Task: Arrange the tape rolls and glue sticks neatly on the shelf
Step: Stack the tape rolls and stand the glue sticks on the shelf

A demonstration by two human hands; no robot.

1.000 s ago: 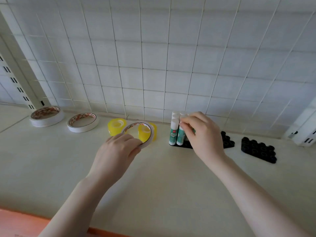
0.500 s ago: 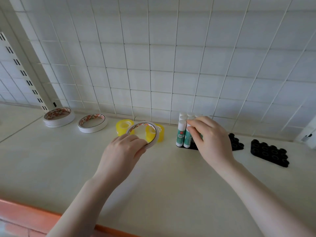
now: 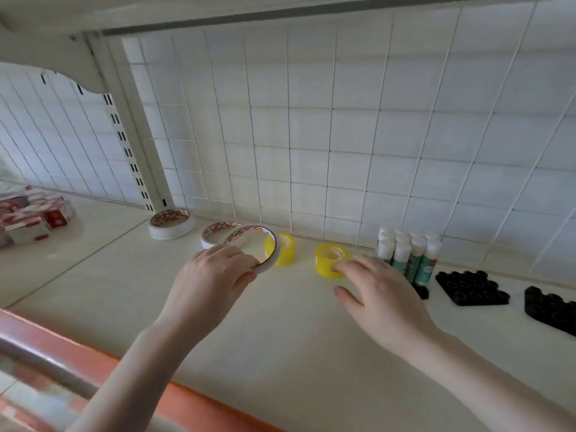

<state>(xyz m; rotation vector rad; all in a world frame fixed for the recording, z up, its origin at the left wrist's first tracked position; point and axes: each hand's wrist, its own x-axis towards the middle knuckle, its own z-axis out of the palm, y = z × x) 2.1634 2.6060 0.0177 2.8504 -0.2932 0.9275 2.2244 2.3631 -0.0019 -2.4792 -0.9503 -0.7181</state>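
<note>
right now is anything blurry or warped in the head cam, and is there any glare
Head view: wide-angle lens bows the wall grid and the shelf above; the red shelf edge at lower left is smeared; the boxes at far left are soft; the hands and tape rolls read clearly; light is soft and even, with no hard glare.

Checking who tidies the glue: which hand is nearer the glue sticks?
Right hand, just left of the glue sticks; left hand is farther left, holding a tape ring.
</note>
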